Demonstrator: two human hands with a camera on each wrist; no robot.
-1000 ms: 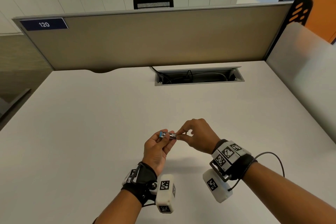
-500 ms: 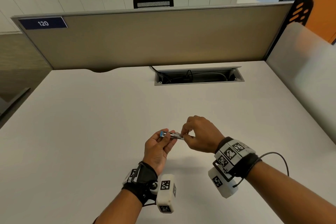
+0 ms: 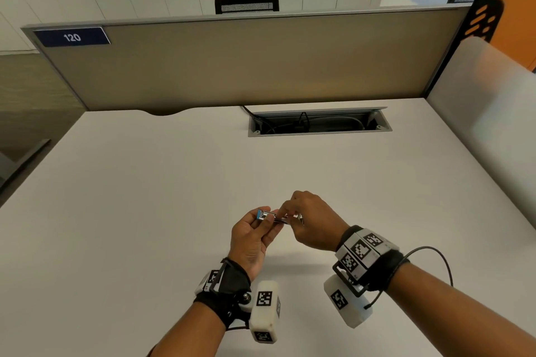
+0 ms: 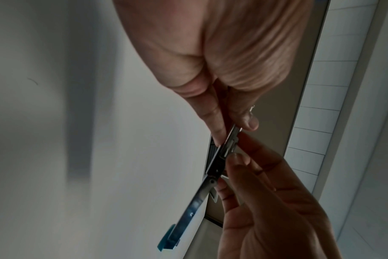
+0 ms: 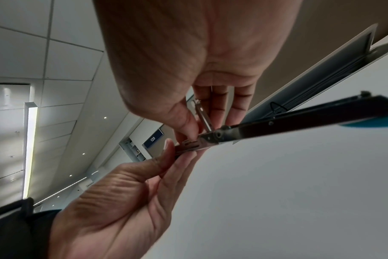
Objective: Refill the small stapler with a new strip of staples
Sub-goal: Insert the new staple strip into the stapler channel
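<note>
Both wrists carry strapped-on cameras with black-and-white marker tags, close to the near edge of the white desk [image 3: 145, 197]. Just beyond them, the left hand [image 3: 252, 236] is palm up, fingers and thumb curled round the small stapler [image 3: 271, 216], gripping it above the desk surface, not resting on it. The stapler lies roughly level, its blue tip [image 3: 259, 215] pointing left, its metal body running right into the other hand. There the right hand [image 3: 311, 222] comes in from above, thumb and fingertips pinching the stapler's metal rear end, where a thin metal piece [image 5: 203, 114] sticks up between the fingers. I can't make out a staple strip from here. Farther back, an open cable tray [image 3: 319, 124] is sunk into the desk, wires inside. Behind that stands the beige partition [image 3: 246, 61] with a blue "120" label [image 3: 72, 37].
</note>
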